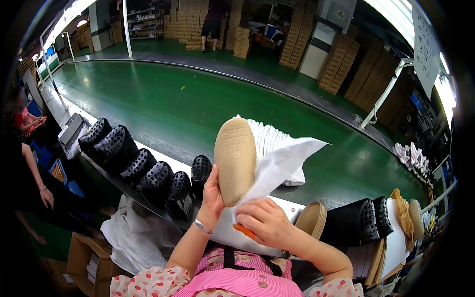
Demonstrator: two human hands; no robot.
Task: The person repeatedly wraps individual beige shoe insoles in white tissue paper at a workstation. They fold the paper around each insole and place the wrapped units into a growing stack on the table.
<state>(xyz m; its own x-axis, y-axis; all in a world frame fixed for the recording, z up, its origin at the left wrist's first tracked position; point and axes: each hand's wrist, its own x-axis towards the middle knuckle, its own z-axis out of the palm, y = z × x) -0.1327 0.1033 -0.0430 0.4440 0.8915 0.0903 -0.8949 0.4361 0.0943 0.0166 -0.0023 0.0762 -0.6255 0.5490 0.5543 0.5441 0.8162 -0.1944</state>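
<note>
My left hand is closed round the lower end of a tan insole, held upright with its textured face showing. Beside it, my right hand is closed on a thin white sheet, which fans out up and right against the insole's edge. An orange strip, perhaps a tool's handle, pokes out under the right fingers; the rest of it is hidden. Behind the insole lies a pile of folded white sheets. A stack of tan insoles stands right of my right hand.
Several black perforated shoes line the bench edge at left; more black shoes stand at right. Beyond runs a wide green belt. White cloth and a cardboard box sit lower left. A co-worker's arm shows at far left.
</note>
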